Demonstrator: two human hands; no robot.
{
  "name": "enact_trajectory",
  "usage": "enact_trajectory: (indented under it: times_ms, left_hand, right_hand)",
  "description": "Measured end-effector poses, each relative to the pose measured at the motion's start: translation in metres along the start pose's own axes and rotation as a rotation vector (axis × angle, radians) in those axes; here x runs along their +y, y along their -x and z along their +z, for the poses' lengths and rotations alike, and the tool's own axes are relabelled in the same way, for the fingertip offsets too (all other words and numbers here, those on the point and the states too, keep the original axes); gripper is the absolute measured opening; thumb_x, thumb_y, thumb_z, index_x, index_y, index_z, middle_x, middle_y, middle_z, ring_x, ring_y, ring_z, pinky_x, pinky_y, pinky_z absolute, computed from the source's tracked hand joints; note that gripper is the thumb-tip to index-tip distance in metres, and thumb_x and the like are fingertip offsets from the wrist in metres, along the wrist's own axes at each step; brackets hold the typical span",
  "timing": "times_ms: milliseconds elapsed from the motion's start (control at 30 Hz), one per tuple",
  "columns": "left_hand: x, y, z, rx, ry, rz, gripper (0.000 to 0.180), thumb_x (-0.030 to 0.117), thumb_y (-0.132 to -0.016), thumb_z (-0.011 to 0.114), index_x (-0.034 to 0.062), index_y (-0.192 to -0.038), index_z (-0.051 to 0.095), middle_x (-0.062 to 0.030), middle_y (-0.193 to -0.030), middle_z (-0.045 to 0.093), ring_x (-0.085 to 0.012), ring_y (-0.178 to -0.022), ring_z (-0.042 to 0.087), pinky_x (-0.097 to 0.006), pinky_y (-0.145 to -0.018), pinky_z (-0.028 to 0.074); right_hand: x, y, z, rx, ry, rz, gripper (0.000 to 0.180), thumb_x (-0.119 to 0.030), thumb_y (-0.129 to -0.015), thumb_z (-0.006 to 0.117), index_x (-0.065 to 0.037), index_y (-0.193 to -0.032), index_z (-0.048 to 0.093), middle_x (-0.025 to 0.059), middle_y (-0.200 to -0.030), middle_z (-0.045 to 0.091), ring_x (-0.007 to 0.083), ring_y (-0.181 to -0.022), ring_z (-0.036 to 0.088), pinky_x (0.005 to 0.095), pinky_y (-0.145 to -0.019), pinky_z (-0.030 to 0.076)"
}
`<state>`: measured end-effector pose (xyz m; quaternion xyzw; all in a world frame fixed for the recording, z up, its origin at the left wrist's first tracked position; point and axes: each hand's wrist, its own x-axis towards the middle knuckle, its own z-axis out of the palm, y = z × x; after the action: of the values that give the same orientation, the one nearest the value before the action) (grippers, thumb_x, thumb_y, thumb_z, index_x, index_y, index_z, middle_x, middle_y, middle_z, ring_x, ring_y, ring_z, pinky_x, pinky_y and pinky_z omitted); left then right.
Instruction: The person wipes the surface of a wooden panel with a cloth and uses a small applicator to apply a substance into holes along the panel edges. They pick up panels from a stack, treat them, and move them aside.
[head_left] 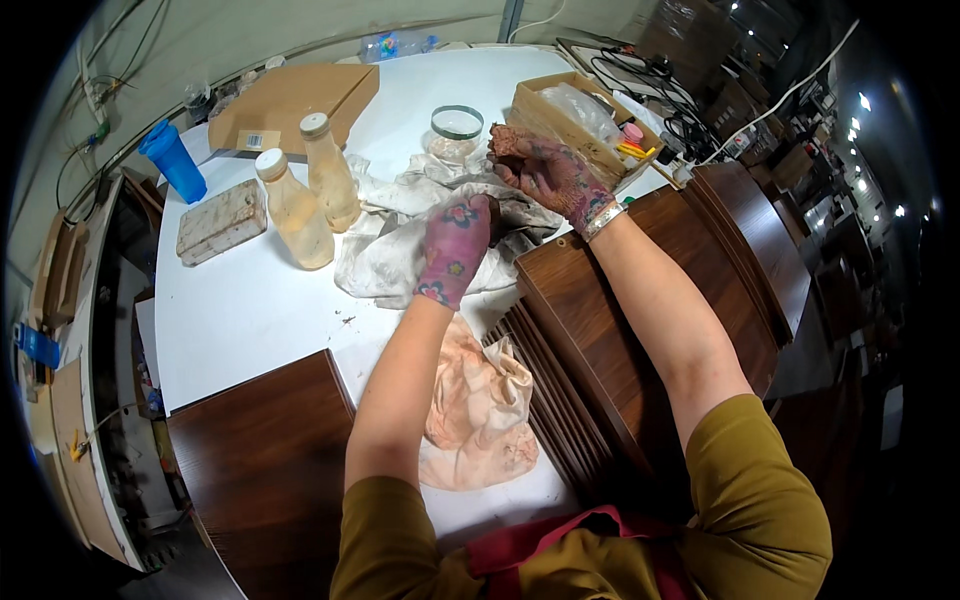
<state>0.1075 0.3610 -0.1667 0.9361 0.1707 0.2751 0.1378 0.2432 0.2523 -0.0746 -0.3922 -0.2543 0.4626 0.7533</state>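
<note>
Head view: left hand (455, 250) in a pink glove presses closed on the white rag (400, 250) at frame centre — right hand (548, 172) grips a brown stained wad (510, 142) above it, near the jar (456, 130) on the white counter (250, 310).

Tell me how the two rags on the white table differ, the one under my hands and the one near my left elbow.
The whitish rag under both hands is pale grey-white with dark smudges; the peach rag is stained pinkish-orange. The whitish rag lies spread wide beside the two bottles, and the left hand rests on it; the peach rag sits bunched by the dark wood panel, untouched. Both are crumpled cloth.
</note>
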Motion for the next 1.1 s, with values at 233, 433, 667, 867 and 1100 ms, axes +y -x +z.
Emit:
enact_trajectory:
  times_ms: [233, 433, 667, 867, 1100]
  left_hand:
    - [-0.006, 0.004, 0.018, 0.08, -0.045, 0.175, 0.016, 0.018, -0.093, 0.055, 0.0108, -0.087, 0.068, -0.0118, -0.092, 0.069, -0.031, -0.084, 0.067, -0.046, -0.073, 0.053]
    - [-0.014, -0.005, 0.021, -0.101, -0.078, 0.266, 0.026, 0.028, -0.088, 0.064, 0.0141, -0.109, 0.065, -0.0119, -0.101, 0.066, -0.0305, -0.093, 0.067, -0.044, -0.08, 0.053]
    - [-0.003, 0.003, -0.063, 0.197, -0.031, 0.227, 0.017, 0.028, -0.094, 0.058, 0.017, -0.101, 0.069, -0.0087, -0.103, 0.068, -0.0308, -0.089, 0.067, -0.043, -0.075, 0.054]
    - [0.028, 0.017, -0.105, 0.138, 0.175, 0.05, 0.02, 0.025, -0.097, 0.059, 0.008, -0.1, 0.068, -0.0129, -0.099, 0.066, -0.033, -0.088, 0.065, -0.042, -0.077, 0.051]
    - [0.104, 0.069, -0.108, 0.094, 0.476, -0.174, 0.061, 0.039, -0.099, 0.06, -0.0009, -0.143, 0.047, -0.0225, -0.144, 0.05, -0.0338, -0.132, 0.049, -0.039, -0.11, 0.038]
  right_hand:
    - [-0.004, 0.01, 0.009, -0.039, 0.037, 0.026, 0.028, -0.015, -0.094, 0.063, -0.006, -0.12, 0.061, 0.0041, -0.103, 0.063, 0.0153, -0.095, 0.058, 0.0313, -0.081, 0.05]
    - [-0.036, 0.069, 0.006, -0.041, -0.009, -0.084, 0.037, -0.015, -0.095, 0.065, -0.001, -0.128, 0.057, 0.006, -0.11, 0.065, 0.0169, -0.098, 0.062, 0.0318, -0.082, 0.052]
    - [-0.103, 0.22, -0.017, 0.221, 0.202, -0.165, 0.029, -0.01, -0.094, 0.064, -0.003, -0.122, 0.063, 0.0047, -0.115, 0.067, 0.0149, -0.105, 0.065, 0.0319, -0.093, 0.054]
    - [-0.15, 0.309, -0.085, 0.344, 0.234, -0.37, 0.034, -0.013, -0.092, 0.068, -0.005, -0.124, 0.063, 0.0021, -0.115, 0.067, 0.0135, -0.102, 0.063, 0.0288, -0.09, 0.052]
    - [-0.163, 0.363, -0.141, 0.269, 0.333, -0.212, 0.031, -0.015, -0.093, 0.068, -0.005, -0.123, 0.063, 0.0019, -0.112, 0.068, 0.0137, -0.1, 0.064, 0.0263, -0.089, 0.052]
